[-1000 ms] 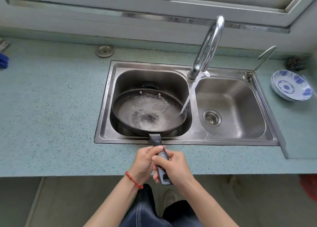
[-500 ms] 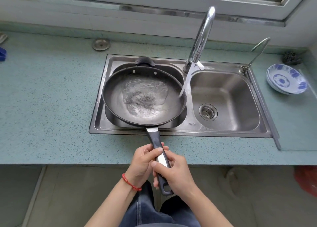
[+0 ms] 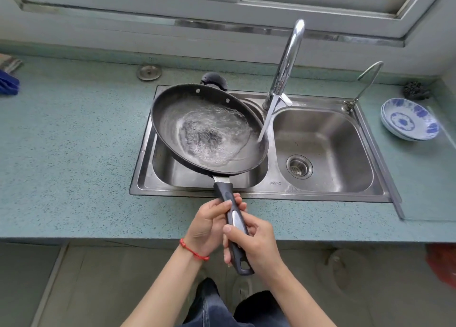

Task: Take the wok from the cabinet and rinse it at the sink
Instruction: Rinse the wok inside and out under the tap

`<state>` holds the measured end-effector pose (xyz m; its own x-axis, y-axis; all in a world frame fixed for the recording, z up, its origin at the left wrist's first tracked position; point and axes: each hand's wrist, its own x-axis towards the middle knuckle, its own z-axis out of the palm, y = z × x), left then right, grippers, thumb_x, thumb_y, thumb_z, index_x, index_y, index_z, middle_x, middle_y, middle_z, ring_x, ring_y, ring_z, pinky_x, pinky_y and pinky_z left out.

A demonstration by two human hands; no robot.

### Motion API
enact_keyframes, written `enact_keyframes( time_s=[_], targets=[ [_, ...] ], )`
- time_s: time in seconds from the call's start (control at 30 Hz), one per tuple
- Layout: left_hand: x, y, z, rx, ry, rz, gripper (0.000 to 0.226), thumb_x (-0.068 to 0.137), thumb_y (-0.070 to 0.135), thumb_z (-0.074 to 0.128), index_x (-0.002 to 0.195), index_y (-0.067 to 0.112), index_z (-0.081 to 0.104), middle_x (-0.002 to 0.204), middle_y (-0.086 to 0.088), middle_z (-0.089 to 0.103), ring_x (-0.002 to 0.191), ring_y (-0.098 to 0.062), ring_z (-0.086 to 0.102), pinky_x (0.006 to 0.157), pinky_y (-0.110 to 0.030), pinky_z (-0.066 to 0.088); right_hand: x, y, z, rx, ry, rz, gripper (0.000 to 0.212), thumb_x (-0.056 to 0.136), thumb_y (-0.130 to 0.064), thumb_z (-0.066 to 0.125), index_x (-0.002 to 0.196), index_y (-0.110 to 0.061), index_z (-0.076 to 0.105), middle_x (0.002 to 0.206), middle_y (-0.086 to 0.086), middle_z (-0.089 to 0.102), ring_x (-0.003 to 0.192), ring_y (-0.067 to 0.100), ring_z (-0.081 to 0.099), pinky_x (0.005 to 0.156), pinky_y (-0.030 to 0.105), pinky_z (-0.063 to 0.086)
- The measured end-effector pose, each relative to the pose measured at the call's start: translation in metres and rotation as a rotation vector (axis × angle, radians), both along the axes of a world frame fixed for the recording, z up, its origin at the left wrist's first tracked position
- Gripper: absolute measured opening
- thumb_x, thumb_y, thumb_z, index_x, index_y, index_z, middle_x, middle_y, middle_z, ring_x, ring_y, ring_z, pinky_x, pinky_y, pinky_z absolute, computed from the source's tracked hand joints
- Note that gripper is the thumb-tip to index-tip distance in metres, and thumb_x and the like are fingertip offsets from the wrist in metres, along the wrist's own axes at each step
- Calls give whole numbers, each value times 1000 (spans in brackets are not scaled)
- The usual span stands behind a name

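Observation:
The black wok (image 3: 172, 112) is held above the left basin of the steel double sink (image 3: 328, 196), tilted, with foamy water swirling inside it. Its long dark handle (image 3: 234, 223) points toward me. My left hand (image 3: 208, 225), with a red string at the wrist, grips the handle from the left. My right hand (image 3: 256, 245) grips it lower, from the right. The chrome tap (image 3: 286, 62) runs, and its stream lands on the wok's right rim.
The speckled teal counter (image 3: 69, 159) surrounds the sink. Blue-and-white bowls (image 3: 409, 119) sit at the right, with a dark scrubber (image 3: 417, 89) behind them. A small second tap (image 3: 365, 80) stands at the right basin's corner. A round metal cap (image 3: 149, 72) lies behind the sink.
The wok has risen out of the left basin and now tilts above it, with the water sloshing. Both hands kept their grip on the handle.

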<state>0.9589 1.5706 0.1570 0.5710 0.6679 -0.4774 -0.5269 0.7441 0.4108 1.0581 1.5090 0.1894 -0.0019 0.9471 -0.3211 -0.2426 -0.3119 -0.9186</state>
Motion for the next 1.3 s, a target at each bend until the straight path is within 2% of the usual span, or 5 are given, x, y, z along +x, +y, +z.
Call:
enact_keyframes(
  time_s=[0.3, 0.67, 0.93, 1.07, 1.3],
  targets=[
    [5, -10, 6, 173, 245, 151, 5, 77, -4, 56, 81, -2, 58, 63, -5, 64, 61, -14, 64, 58, -25, 55, 13, -2, -6, -104, 2, 122, 8, 76, -10, 56, 70, -5, 53, 48, 4, 60, 33, 17, 52, 38, 20, 44],
    [3, -15, 5, 379, 508, 177, 14, 79, -9, 56, 77, 5, 60, 59, 2, 69, 61, -10, 67, 60, -22, 56, -3, -7, -13, -76, -182, -58, 15, 77, -10, 65, 70, -8, 52, 47, 2, 40, 27, 12, 40, 33, 17, 32],
    [4, -12, 14, 197, 232, 232, 14, 71, 2, 64, 82, 4, 58, 66, -4, 61, 63, -16, 63, 62, -27, 55, -5, -5, -10, -16, -90, -58, 11, 71, -12, 61, 72, -3, 54, 46, 4, 42, 26, 14, 43, 33, 18, 30],
    [5, -7, 17, 79, 7, 249, 17, 70, 9, 55, 85, 3, 58, 68, -4, 68, 69, -17, 67, 68, -26, 56, -2, -8, -7, 29, -13, -38, 10, 70, -10, 61, 64, -17, 60, 45, 3, 44, 27, 14, 41, 33, 17, 30],
    [6, 1, 23, 124, 67, 224, 17, 68, 3, 57, 84, 1, 53, 71, -7, 53, 57, -13, 56, 62, -24, 53, 2, -5, -9, 3, 22, 6, 19, 63, -24, 63, 70, -8, 54, 47, 0, 44, 28, 12, 41, 34, 16, 31]
  ],
)
